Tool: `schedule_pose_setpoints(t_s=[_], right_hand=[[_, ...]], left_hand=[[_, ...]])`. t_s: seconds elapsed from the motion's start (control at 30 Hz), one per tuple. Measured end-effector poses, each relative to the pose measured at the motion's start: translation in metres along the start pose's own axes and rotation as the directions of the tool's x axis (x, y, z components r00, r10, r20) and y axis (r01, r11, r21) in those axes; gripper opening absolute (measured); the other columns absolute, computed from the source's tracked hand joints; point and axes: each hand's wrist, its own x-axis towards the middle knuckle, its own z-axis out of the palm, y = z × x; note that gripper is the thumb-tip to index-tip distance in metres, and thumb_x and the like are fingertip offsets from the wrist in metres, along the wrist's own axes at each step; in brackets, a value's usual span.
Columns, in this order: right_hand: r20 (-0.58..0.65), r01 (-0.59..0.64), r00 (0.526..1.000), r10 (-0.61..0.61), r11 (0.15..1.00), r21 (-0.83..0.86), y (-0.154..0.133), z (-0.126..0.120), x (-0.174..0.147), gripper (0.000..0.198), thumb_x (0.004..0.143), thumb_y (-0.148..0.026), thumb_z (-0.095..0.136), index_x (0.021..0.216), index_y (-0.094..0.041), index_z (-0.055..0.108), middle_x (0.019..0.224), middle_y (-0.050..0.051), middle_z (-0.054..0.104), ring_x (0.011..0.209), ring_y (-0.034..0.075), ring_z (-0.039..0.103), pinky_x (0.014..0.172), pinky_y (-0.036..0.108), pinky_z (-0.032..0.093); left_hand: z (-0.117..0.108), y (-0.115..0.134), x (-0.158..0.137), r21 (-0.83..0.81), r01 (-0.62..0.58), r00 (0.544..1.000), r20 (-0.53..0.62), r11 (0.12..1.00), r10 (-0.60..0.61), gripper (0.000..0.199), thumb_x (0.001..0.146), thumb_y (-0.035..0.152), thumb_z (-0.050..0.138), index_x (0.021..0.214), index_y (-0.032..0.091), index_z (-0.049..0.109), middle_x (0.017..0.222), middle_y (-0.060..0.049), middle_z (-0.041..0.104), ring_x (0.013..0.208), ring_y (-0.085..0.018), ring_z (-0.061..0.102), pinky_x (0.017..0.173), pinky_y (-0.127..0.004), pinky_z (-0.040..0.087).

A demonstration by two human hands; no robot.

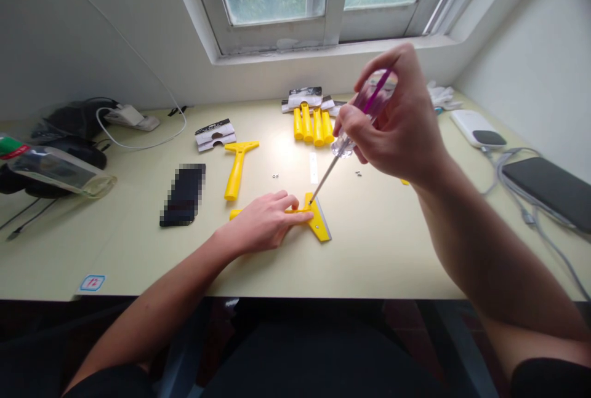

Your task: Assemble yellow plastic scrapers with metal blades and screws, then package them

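Observation:
A yellow scraper (318,223) lies flat near the front of the table, with a grey blade along its right edge and screws in its head. My left hand (268,221) is closed round its handle, fingers pressing by the head. My right hand (397,121) grips a screwdriver (342,144) with a clear and purple handle. Its shaft slants down to the left, and the tip meets the upper screw on the scraper head. Beyond the scraper lies a pale blade strip (313,168). Small screws (275,175) rest to its left, and more small screws (358,173) to its right.
Another yellow scraper handle (236,170) and a black phone (183,195) lie on the left. Several yellow handles (314,125) stand by the wall with packaging cards (215,135) nearby. A bottle (60,167) lies far left; a white power bank (478,128) and cables are right.

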Motion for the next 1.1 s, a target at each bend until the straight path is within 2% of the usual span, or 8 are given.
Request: schedule_pose_setpoints(t_s=[0.1, 0.27, 0.47, 0.7, 0.8, 0.93, 1.03, 1.1], right_hand=[[-0.095, 0.034, 0.995, -0.041, 0.997, -0.076, -0.006, 0.002, -0.003, 0.03, 0.09, -0.043, 0.057, 0.11, -0.026, 0.043, 0.088, 0.003, 0.058, 0.066, 0.012, 0.06, 0.052, 0.022, 0.045], [-0.143, 0.032, 0.988, -0.053, 0.989, -0.143, -0.01, 0.003, -0.004, 0.028, 0.09, -0.042, 0.057, 0.108, -0.026, 0.044, 0.092, 0.002, 0.058, 0.07, 0.012, 0.061, 0.053, 0.021, 0.045], [-0.145, 0.027, 0.988, -0.045, 0.992, -0.125, -0.012, 0.001, -0.005, 0.025, 0.091, -0.035, 0.056, 0.109, -0.024, 0.043, 0.098, 0.003, 0.057, 0.067, 0.01, 0.061, 0.053, 0.022, 0.047], [-0.108, 0.017, 0.994, -0.028, 0.995, -0.102, -0.008, 0.004, -0.004, 0.028, 0.091, -0.04, 0.055, 0.113, -0.026, 0.043, 0.095, 0.003, 0.057, 0.074, 0.013, 0.064, 0.056, 0.023, 0.049], [-0.047, 0.05, 0.997, -0.053, 0.997, -0.05, -0.013, 0.003, -0.007, 0.029, 0.089, -0.037, 0.059, 0.111, -0.026, 0.044, 0.099, 0.002, 0.056, 0.078, 0.013, 0.064, 0.061, 0.024, 0.051], [0.139, 0.176, 0.975, -0.175, 0.984, 0.004, -0.031, -0.004, -0.011, 0.028, 0.081, -0.029, 0.067, 0.104, -0.026, 0.05, 0.097, -0.001, 0.055, 0.078, 0.012, 0.063, 0.063, 0.025, 0.05], [0.228, 0.205, 0.959, -0.166, 0.965, -0.162, -0.047, -0.016, -0.006, 0.029, 0.078, -0.027, 0.069, 0.103, -0.027, 0.056, 0.092, -0.001, 0.059, 0.077, 0.013, 0.061, 0.064, 0.026, 0.048], [0.304, 0.267, 0.936, -0.175, 0.918, -0.294, -0.053, -0.024, 0.002, 0.039, 0.075, -0.025, 0.071, 0.111, -0.028, 0.056, 0.087, -0.002, 0.062, 0.072, 0.014, 0.06, 0.062, 0.028, 0.047]], left_hand=[[0.0, 0.0, 0.0, -0.002, -0.004, 1.0, -0.005, 1.0, 0.004, 0.041, 0.091, 0.016, 0.049, 0.128, 0.029, 0.059, 0.104, -0.008, 0.059, 0.093, -0.019, 0.054, 0.077, -0.031, 0.047], [0.0, -0.001, 0.0, -0.012, -0.001, 1.0, 0.01, 1.0, 0.001, 0.042, 0.091, 0.015, 0.048, 0.129, 0.029, 0.059, 0.106, -0.008, 0.059, 0.093, -0.019, 0.053, 0.078, -0.031, 0.047], [0.001, -0.001, 0.0, -0.017, 0.001, 1.0, -0.002, 1.0, -0.001, 0.04, 0.092, 0.016, 0.048, 0.129, 0.03, 0.059, 0.105, -0.008, 0.06, 0.093, -0.019, 0.054, 0.077, -0.032, 0.048], [0.001, -0.001, 0.0, -0.015, 0.0, 1.0, -0.001, 1.0, 0.0, 0.041, 0.092, 0.016, 0.047, 0.129, 0.03, 0.059, 0.106, -0.008, 0.06, 0.094, -0.019, 0.054, 0.078, -0.031, 0.048], [0.001, 0.0, 0.0, -0.015, 0.004, 1.0, 0.009, 1.0, -0.003, 0.041, 0.092, 0.016, 0.048, 0.129, 0.03, 0.058, 0.106, -0.007, 0.059, 0.094, -0.019, 0.053, 0.078, -0.032, 0.047], [0.002, 0.0, 0.001, -0.024, 0.003, 1.0, 0.002, 1.0, -0.003, 0.041, 0.092, 0.015, 0.048, 0.129, 0.03, 0.059, 0.103, -0.007, 0.059, 0.092, -0.019, 0.053, 0.078, -0.031, 0.046], [0.002, 0.0, 0.001, -0.021, -0.005, 1.0, -0.008, 1.0, 0.005, 0.04, 0.092, 0.015, 0.047, 0.128, 0.029, 0.06, 0.101, -0.007, 0.059, 0.091, -0.019, 0.052, 0.078, -0.031, 0.046], [0.002, -0.001, 0.0, -0.017, -0.009, 1.0, -0.011, 1.0, 0.008, 0.04, 0.092, 0.016, 0.047, 0.128, 0.029, 0.059, 0.101, -0.007, 0.059, 0.09, -0.019, 0.052, 0.077, -0.031, 0.046]])
